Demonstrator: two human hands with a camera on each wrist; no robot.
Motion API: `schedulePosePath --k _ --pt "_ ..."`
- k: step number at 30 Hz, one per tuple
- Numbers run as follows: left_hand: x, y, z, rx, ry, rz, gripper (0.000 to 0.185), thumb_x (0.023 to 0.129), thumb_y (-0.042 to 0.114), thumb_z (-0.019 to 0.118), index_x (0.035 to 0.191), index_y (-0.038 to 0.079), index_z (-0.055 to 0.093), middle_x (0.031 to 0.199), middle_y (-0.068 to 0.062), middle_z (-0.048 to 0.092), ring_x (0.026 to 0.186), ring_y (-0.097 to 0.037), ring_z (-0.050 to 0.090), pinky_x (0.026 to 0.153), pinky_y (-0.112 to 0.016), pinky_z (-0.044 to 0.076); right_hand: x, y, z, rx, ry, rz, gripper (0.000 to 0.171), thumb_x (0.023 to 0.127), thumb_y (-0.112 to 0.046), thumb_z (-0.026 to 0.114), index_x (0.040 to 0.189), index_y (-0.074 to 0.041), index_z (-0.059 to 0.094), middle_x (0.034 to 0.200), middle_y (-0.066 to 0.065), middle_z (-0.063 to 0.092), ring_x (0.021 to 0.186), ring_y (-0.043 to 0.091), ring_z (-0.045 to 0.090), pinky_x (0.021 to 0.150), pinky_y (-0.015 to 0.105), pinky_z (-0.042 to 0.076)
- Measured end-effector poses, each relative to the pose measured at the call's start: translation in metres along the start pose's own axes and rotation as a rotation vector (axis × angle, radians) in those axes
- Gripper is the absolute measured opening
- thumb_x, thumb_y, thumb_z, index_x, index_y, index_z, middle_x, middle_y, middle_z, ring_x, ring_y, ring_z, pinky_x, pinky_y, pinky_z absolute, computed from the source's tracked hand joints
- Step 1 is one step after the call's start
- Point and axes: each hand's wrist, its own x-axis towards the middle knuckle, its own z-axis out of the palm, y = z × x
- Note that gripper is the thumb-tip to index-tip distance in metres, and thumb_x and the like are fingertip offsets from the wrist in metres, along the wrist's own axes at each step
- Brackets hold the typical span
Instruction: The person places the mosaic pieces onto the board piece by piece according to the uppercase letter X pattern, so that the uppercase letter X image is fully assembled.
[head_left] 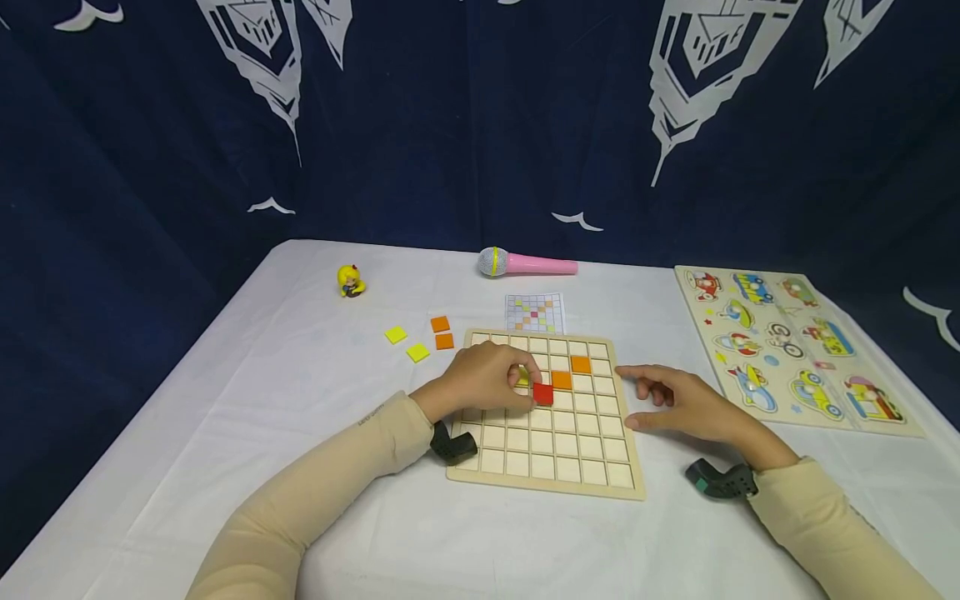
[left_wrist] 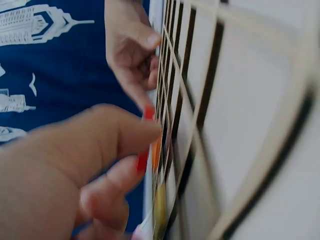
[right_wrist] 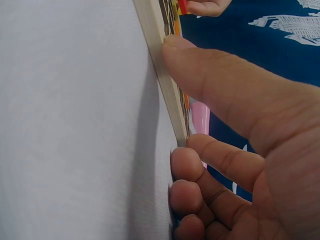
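My left hand (head_left: 487, 377) pinches a red square tile (head_left: 543, 394) between thumb and fingers over the middle of a wooden grid board (head_left: 546, 489). In the left wrist view the red tile (left_wrist: 143, 161) stands on edge to that camera, partly behind the thumb. Two orange tiles (head_left: 581, 364) lie in cells of the board, and a yellow tile (head_left: 523, 377) there is partly covered by my fingers. My right hand (head_left: 678, 404) rests at the board's right edge, thumb and forefinger touching the rim (right_wrist: 167, 85) in the right wrist view, its other fingers loosely bent.
Two loose yellow tiles (head_left: 396, 334) and two orange ones (head_left: 444, 341) lie left of the board. Behind it are a printed pattern card (head_left: 534, 313) and a pink microphone (head_left: 536, 264). A small figurine (head_left: 350, 282) stands far left; a picture puzzle board (head_left: 780, 367) lies right.
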Motion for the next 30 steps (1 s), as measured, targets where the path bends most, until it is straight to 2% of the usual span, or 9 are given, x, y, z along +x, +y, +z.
schedulePosePath --k 5,14,30 --pt "-0.001 -0.0014 0.0034 0.001 -0.011 -0.005 0.025 0.086 0.028 0.087 0.108 0.022 0.076 0.065 0.013 0.052 0.066 -0.006 0.051 0.066 -0.032 0.044 0.0007 0.0001 0.0005 -0.004 -0.002 0.003 0.07 0.088 -0.015 0.091 0.145 0.01 0.059 0.099 0.003 0.053 0.082 0.015 0.046 0.07 0.029 0.039" --pt "-0.0023 -0.0057 0.0043 -0.042 -0.018 -0.027 0.024 0.085 0.027 0.085 0.107 0.023 0.077 0.069 0.011 0.055 0.067 -0.007 0.052 0.059 -0.027 0.041 0.0021 -0.0009 0.0017 0.0 -0.005 0.01 0.071 0.087 -0.01 0.091 0.146 0.012 0.058 0.101 0.002 0.054 0.082 0.015 0.046 0.071 0.028 0.039" --pt "-0.0021 -0.0051 0.0046 -0.072 -0.029 -0.025 0.027 0.086 0.029 0.084 0.111 0.022 0.077 0.07 0.01 0.057 0.064 -0.007 0.051 0.059 -0.026 0.04 -0.001 -0.0019 0.0005 -0.001 0.005 0.008 0.07 0.088 -0.014 0.091 0.145 0.01 0.059 0.099 0.003 0.054 0.082 0.014 0.047 0.071 0.028 0.04"
